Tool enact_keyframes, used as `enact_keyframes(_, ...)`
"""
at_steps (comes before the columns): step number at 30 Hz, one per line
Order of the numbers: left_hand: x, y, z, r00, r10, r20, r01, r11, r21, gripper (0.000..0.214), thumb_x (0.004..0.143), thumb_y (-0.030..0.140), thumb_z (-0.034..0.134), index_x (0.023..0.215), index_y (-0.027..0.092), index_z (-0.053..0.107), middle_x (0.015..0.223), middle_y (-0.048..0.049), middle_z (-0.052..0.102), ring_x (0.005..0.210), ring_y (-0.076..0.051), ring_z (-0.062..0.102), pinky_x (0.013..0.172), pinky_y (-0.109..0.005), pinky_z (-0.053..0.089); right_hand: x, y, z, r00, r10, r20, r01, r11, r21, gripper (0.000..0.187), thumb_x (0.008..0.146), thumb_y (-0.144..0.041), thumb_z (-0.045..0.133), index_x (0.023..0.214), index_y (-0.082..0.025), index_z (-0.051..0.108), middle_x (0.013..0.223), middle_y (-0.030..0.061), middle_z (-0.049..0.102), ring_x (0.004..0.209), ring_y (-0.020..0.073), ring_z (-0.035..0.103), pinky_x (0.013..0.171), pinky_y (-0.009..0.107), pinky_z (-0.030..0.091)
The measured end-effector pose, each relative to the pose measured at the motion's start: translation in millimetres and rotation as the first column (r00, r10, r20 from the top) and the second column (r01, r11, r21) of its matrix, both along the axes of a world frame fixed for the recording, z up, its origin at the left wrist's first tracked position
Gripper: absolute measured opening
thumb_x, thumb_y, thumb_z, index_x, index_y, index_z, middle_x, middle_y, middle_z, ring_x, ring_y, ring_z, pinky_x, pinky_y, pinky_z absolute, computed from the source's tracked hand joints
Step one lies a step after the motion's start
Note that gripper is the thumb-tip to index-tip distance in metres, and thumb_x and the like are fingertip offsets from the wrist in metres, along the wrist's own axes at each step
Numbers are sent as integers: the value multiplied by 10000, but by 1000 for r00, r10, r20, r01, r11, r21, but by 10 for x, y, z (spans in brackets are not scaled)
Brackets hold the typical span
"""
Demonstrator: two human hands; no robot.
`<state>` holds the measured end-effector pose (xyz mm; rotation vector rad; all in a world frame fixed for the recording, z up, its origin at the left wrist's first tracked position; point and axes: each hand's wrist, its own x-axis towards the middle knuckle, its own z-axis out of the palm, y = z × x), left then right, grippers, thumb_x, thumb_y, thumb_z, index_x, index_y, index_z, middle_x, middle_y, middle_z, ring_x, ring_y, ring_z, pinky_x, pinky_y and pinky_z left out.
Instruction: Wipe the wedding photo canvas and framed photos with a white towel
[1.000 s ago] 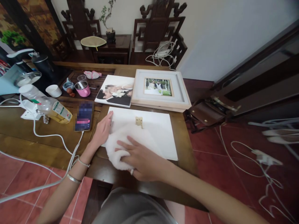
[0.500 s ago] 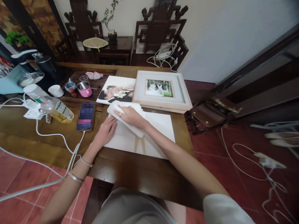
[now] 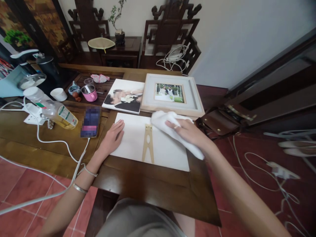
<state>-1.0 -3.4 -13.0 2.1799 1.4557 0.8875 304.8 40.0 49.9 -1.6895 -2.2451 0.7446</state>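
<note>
A white backing board (image 3: pixel 130 138) lies on the wooden table, with a tan easel stand (image 3: pixel 148 148) hinged to its middle. My left hand (image 3: pixel 114 136) rests flat on the board's left edge, fingers stretched out. In my right hand (image 3: pixel 186 130) is a white cloth (image 3: pixel 168 123), bunched over the board's right side, with a loose end hanging past its right edge. Behind the board stands a light wood picture frame (image 3: pixel 197 95) with a small photo of two people inside. To its left lies a photo panel (image 3: pixel 123 98), its near edge close to the board.
Left of my left hand are a charging phone (image 3: pixel 91 121), a bottle of yellow liquid (image 3: pixel 59 115), a power strip (image 3: pixel 34 115), a pink cup (image 3: pixel 89 93) and a white cup (image 3: pixel 58 94). White cables run over the table's left front edge. A brown bag (image 3: pixel 219 121) sits beyond the right edge.
My right hand has carried the cloth from the board's upper left to its right side, uncovering the top of the easel stand. My left hand has stayed at the left edge.
</note>
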Motion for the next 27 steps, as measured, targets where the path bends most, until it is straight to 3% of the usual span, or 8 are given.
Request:
enact_keyframes(2, -1, -1, 7, 1000, 1, -9, -1, 1000, 11, 424, 964, 316, 394, 1341, 169, 524, 1427, -134, 493, 1374, -241, 394, 1155, -499, 288, 169, -153, -52, 1000, 17, 13, -17, 1000, -5, 423, 918, -464, 318, 902, -193, 644, 1078, 137, 699, 1123, 382, 576, 945, 526, 433)
enact_keyframes(7, -1, -1, 35, 999, -4, -34, 5, 1000, 24, 424, 962, 294, 396, 1341, 154, 525, 1434, -140, 482, 1376, -238, 392, 1160, -487, 286, 262, -822, -23, 952, 306, 20, -305, 952, -30, 265, 858, -231, 390, 947, -225, 640, 1458, 70, 463, 1410, 328, 275, 1053, 541, 384)
enact_keyframes(10, 1, 9, 42, 999, 5, -34, -4, 1000, 25, 421, 957, 297, 412, 1333, 157, 537, 1427, -133, 491, 1369, -245, 403, 1158, -491, 292, 228, -1189, 129, 921, 388, 16, -382, 912, -148, 216, 841, -182, 448, 893, -236, 650, 1503, 35, 397, 1408, 304, 283, 1070, 488, 401)
enact_keyframes(12, 1, 17, 43, 999, 12, -34, -11, 1000, 25, 416, 953, 298, 424, 1323, 156, 548, 1417, -130, 503, 1364, -247, 410, 1157, -490, 297, 218, -1276, 213, 921, 389, 2, -378, 897, -230, 239, 860, -212, 455, 977, -228, 662, 1502, 48, 397, 1388, 299, 329, 1073, 462, 404)
enact_keyframes(15, -3, 27, 45, 999, 20, -26, -19, 999, 31, 408, 946, 297, 444, 1305, 147, 566, 1399, -133, 522, 1353, -246, 426, 1156, -484, 305, 238, -1126, 218, 941, 337, -9, -327, 904, -275, 341, 903, -298, 400, 1120, -200, 645, 1445, 91, 478, 1399, 303, 303, 1073, 464, 391)
enact_keyframes(20, -24, 35, 49, 1000, 20, 10, -21, 999, 25, 402, 934, 308, 479, 1278, 132, 591, 1374, -138, 547, 1338, -248, 447, 1155, -467, 314, 247, -471, 16, 974, 228, 12, -223, 960, -172, 413, 895, -384, 387, 1192, -211, 616, 1403, 85, 527, 1400, 344, 291, 1068, 531, 365)
enact_keyframes(23, -35, 38, 47, 1000, 22, 18, -22, 1000, 22, 399, 932, 318, 486, 1281, 155, 591, 1377, -123, 547, 1337, -249, 447, 1154, -478, 314, 166, -168, -100, 974, 226, 25, -225, 974, -36, 341, 898, -409, 426, 1080, -214, 638, 1417, 82, 513, 1408, 354, 265, 1077, 543, 345)
enact_keyframes(27, -37, 38, 46, 1000, 23, 20, -23, 1000, 16, 400, 935, 329, 482, 1288, 173, 585, 1383, -110, 542, 1338, -251, 446, 1151, -496, 312, 46, -134, -200, 934, 340, 113, -356, 912, 205, 164, 842, -227, 481, 910, -183, 624, 1482, 112, 419, 1433, 365, 165, 1098, 700, 120)
